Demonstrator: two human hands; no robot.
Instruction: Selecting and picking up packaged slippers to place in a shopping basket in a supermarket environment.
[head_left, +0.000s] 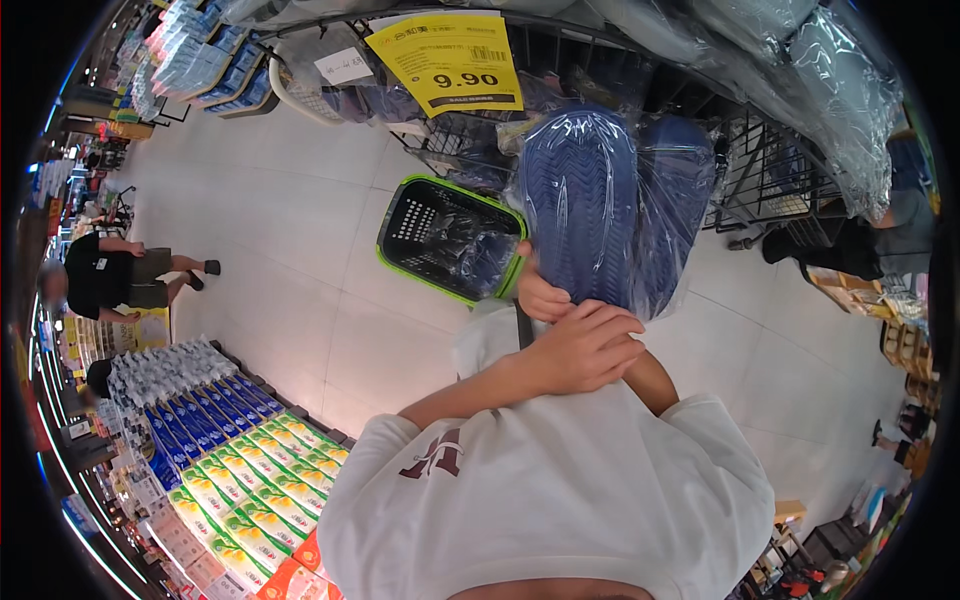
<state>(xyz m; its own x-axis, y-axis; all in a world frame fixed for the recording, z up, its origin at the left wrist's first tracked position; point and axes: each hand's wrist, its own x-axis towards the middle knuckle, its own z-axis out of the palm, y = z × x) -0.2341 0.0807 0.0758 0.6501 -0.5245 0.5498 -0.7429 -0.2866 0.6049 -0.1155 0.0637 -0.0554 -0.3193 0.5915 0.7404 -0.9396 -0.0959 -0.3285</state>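
My arms are crossed in front of my white shirt. My left hand (589, 349) lies over my right wrist, its fingers curled around it. Beneath it, my right hand (541, 291) comes out on the left, beside the lower end of a blue slipper in clear plastic wrap (581, 202); its grip is partly hidden. A second wrapped blue slipper (671, 210) is next to it on the right. A black shopping basket with a green rim (420, 274) is at the left of my right hand, with plastic-wrapped items inside. A dark strap (523, 327) runs below that hand.
A black wire rack (757, 161) with wrapped goods and a yellow price sign (457, 67) stands ahead. Stacked tissue packs (255, 480) are at the lower left. A person in black (101, 277) is in the left aisle; another person (900, 232) is at the right edge.
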